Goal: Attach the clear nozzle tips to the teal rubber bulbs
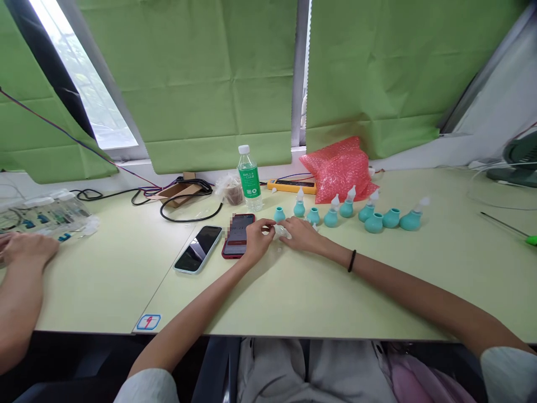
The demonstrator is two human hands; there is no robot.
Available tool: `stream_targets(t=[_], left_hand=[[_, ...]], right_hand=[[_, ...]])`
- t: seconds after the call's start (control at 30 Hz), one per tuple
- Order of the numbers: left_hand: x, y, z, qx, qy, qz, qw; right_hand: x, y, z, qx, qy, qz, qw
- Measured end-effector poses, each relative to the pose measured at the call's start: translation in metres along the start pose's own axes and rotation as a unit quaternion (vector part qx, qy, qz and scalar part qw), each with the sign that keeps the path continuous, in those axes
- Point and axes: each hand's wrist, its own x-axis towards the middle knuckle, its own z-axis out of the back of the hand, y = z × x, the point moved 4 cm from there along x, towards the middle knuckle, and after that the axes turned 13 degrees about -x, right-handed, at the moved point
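My left hand is on the table beside a phone, thumb and fingers pinched together on something too small to make out. Close by on its right, my right hand has its fingers bent down around a small translucent plastic piece. Just beyond my fingertips stands a teal squeeze bulb with an open neck. Several more teal bulbs spread to the right. Some carry a pointed translucent tip, like the bulb behind my right hand; others, like the bulb, have bare necks.
A red-cased phone and a pale-cased phone lie left of my hands. Behind stand a water bottle, a yellow tool and a pink bubble-wrap bag. Another person's hand is at far left; a screwdriver lies right.
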Motion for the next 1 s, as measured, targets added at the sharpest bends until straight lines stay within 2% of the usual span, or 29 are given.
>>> stream_targets(t=[0.1, 0.17, 0.3, 0.37, 0.4, 0.5, 0.6, 0.67, 0.77, 0.83, 1.0], left_hand=[[-0.001, 0.0, -0.001, -0.021, 0.001, 0.018, 1.0], [-0.001, -0.001, -0.001, -0.021, 0.002, 0.025, 0.999], [-0.002, -0.008, -0.001, -0.024, -0.002, 0.013, 1.0], [-0.004, -0.012, -0.003, -0.038, 0.01, 0.006, 0.999], [-0.005, -0.014, -0.005, -0.047, 0.02, 0.007, 0.999], [-0.01, -0.017, -0.012, -0.074, 0.056, 0.022, 0.995], [-0.017, -0.021, -0.018, -0.087, 0.09, 0.027, 0.992], [-0.02, -0.024, -0.02, -0.088, 0.102, 0.016, 0.991], [-0.022, -0.027, -0.021, -0.075, 0.114, -0.006, 0.991], [-0.022, -0.029, -0.021, -0.054, 0.123, -0.023, 0.991], [-0.022, -0.035, -0.022, -0.013, 0.138, -0.085, 0.987]], right_hand=[[0.004, 0.001, -0.004, -0.013, 0.008, 0.012, 1.0], [0.001, 0.0, 0.0, 0.013, -0.023, 0.019, 0.999], [-0.022, -0.007, 0.016, 0.167, -0.11, -0.026, 0.979], [-0.039, -0.011, 0.019, 0.295, -0.114, -0.083, 0.945], [-0.047, -0.012, 0.017, 0.369, -0.099, -0.115, 0.917], [-0.066, -0.011, 0.007, 0.561, -0.012, -0.204, 0.802], [-0.073, -0.01, 0.001, 0.668, 0.043, -0.25, 0.7], [-0.073, -0.011, 0.0, 0.708, 0.058, -0.254, 0.657], [-0.072, -0.014, -0.004, 0.738, 0.076, -0.263, 0.616], [-0.073, -0.015, -0.007, 0.747, 0.078, -0.276, 0.599], [-0.073, -0.015, -0.007, 0.757, 0.066, -0.268, 0.593]])
